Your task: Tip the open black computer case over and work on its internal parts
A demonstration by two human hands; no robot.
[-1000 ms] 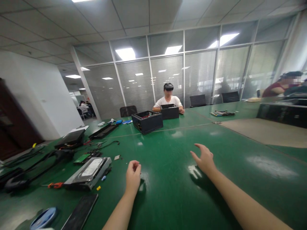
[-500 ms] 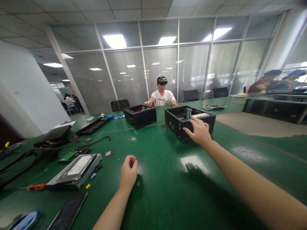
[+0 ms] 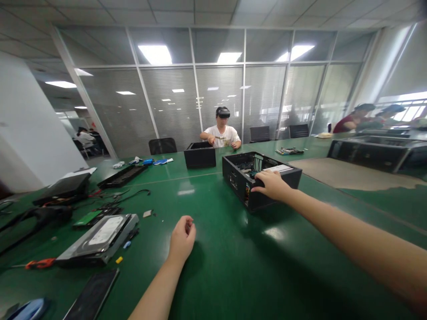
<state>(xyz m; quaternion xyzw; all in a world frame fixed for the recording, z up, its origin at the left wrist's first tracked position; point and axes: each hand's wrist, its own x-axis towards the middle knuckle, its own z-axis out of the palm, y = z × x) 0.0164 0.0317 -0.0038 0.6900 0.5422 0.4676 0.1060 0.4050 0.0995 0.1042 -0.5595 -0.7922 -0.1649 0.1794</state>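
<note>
A black computer case (image 3: 240,184) lies with its open side up on the green table, parts and wires showing inside. My right hand (image 3: 271,184) grips its near top edge, fingers over the rim and thumb against the outer face. Nearer to me, my left hand (image 3: 183,238) hovers low over or rests on the table, fingers curled in, with nothing visible in them. To its left are a hard drive (image 3: 106,231) in a metal bracket and a small grey piece (image 3: 147,214).
Across the table a person (image 3: 223,133) in a headset has a second black case (image 3: 200,158). On the left lie a screwdriver (image 3: 40,263), cables, a dark panel (image 3: 91,295) and a black tray-like cover (image 3: 122,176). Another case (image 3: 363,155) stands right on brown sheeting (image 3: 350,173).
My right hand has come down onto the case edge, and the case sits a little nearer to me. The person opposite has turned and pulled the second case toward themselves. My left hand has barely moved.
</note>
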